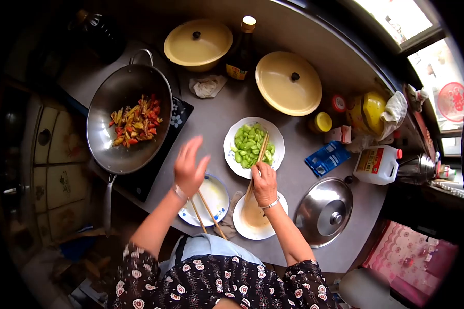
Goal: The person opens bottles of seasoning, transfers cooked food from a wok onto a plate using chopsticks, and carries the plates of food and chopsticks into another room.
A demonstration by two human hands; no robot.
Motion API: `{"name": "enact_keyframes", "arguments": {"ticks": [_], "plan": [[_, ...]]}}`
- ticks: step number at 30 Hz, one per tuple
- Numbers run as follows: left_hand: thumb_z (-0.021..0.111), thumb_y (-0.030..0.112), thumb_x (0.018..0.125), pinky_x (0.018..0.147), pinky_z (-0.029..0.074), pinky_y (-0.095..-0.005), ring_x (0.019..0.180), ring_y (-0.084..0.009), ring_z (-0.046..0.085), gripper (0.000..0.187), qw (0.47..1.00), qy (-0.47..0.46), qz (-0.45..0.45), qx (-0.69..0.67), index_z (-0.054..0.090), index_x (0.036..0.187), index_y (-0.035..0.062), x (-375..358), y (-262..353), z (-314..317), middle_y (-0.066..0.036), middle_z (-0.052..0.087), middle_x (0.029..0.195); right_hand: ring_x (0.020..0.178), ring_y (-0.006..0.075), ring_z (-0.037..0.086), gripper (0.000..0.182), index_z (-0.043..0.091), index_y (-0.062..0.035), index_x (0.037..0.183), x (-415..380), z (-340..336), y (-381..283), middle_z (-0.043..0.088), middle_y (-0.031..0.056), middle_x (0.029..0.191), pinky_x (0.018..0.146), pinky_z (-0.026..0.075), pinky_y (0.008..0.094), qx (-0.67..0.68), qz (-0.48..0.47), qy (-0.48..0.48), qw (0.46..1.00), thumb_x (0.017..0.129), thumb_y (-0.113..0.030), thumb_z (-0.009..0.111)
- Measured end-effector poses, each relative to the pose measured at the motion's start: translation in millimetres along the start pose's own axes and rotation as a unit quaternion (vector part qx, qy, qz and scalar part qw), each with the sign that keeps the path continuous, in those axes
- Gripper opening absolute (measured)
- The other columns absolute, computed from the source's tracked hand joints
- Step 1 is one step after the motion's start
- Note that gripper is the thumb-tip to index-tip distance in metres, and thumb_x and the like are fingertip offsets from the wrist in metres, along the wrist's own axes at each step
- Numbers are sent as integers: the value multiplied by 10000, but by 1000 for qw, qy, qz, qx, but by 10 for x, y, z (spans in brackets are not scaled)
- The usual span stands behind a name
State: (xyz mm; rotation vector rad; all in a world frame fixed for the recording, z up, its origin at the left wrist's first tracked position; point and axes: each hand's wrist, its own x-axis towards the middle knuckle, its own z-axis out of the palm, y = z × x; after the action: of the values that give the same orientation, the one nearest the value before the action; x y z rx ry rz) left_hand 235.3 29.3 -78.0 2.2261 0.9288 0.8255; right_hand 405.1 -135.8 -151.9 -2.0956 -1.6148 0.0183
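My right hand [264, 184] is closed around a pair of chopsticks [263, 147]. Their far ends reach over a white plate [230, 155] of cut green vegetable pieces [250, 144], and the other ends lie above a white plate with brownish residue [252, 224]. My left hand [189, 166] is raised with fingers apart, holding nothing. Below it, a blue-patterned plate [219, 193] has a second pair of chopsticks [210, 208] resting across its rim. To the left, a wok [126, 159] contains cooked red and yellow pieces [135, 121].
The wok sits on a black cooktop [178, 116]. Two lidded yellow pots [198, 44] and a dark bottle [239, 56] line the back. At right are a blue packet [327, 158], a white jug [377, 165] and a metal lid [314, 206]. A crumpled tissue [208, 86] lies behind.
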Motion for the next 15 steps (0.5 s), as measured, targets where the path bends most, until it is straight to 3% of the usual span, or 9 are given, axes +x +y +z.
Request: {"name": "enact_keyframes", "arguments": {"ticks": [2, 3, 5, 7, 11, 12, 14, 15], "plan": [[671, 76, 711, 808, 485, -340, 956, -274, 586, 467, 998, 7, -44, -39, 514, 1147, 23, 783, 48, 234, -162, 580, 1068, 950, 321, 530, 309, 553, 3, 990, 20, -75, -17, 525, 160, 1045, 814, 434, 386, 17, 20, 12, 1000, 684, 41, 554], [690, 100, 707, 832, 483, -333, 978, -261, 581, 501, 996, 35, -22, -74, 503, 1166, 27, 1150, -60, 437, -151, 575, 1091, 949, 325, 529, 320, 553, 7, 998, 38, -125, -45, 525, 169, 1058, 815, 433, 386, 26, 35, 19, 999, 681, 50, 548], [750, 173, 631, 788, 479, -339, 963, -286, 573, 617, 985, 68, -49, -154, 489, 1160, -8, 1799, -114, 768, -173, 571, 1094, 935, 341, 532, 355, 555, 25, 1006, 70, -227, -63, 526, 196, 1080, 805, 443, 391, 45, 56, 34, 997, 659, 88, 515], [774, 221, 593, 927, 416, -344, 1084, -321, 511, 725, 990, 70, -53, -107, 451, 1201, -7, 2285, -266, 1078, -214, 524, 1169, 920, 339, 532, 340, 559, 29, 990, 78, -304, -57, 525, 194, 1069, 789, 449, 394, 59, 74, 46, 994, 658, 84, 507], [792, 164, 564, 941, 402, -343, 1106, -280, 507, 690, 981, 69, -72, -167, 487, 1173, 52, 2840, -256, 1348, -138, 558, 1157, 898, 347, 536, 329, 561, 36, 943, 38, -381, -33, 534, 204, 1050, 775, 467, 392, 99, 117, 63, 986, 628, 100, 491], [802, 160, 557, 861, 449, -327, 979, -226, 573, 586, 980, 89, -75, -164, 552, 1078, 67, 2914, -328, 1438, -95, 621, 1020, 897, 347, 538, 325, 560, 35, 937, 28, -396, -23, 535, 203, 1050, 773, 471, 390, 108, 126, 63, 984, 625, 100, 497], [804, 163, 566, 762, 482, -308, 816, -180, 601, 461, 960, 70, -115, -246, 599, 965, 58, 3003, -389, 1491, -64, 641, 868, 895, 342, 545, 308, 561, 31, 932, 16, -408, -27, 542, 197, 1042, 773, 480, 387, 120, 136, 66, 981, 637, 100, 508], [801, 165, 572, 726, 484, -302, 763, -169, 595, 427, 968, 76, -108, -215, 599, 931, 53, 3007, -361, 1480, -56, 635, 824, 895, 341, 547, 303, 561, 30, 931, 9, -406, -23, 545, 195, 1039, 774, 481, 387, 124, 139, 67, 980, 640, 100, 510]]}}
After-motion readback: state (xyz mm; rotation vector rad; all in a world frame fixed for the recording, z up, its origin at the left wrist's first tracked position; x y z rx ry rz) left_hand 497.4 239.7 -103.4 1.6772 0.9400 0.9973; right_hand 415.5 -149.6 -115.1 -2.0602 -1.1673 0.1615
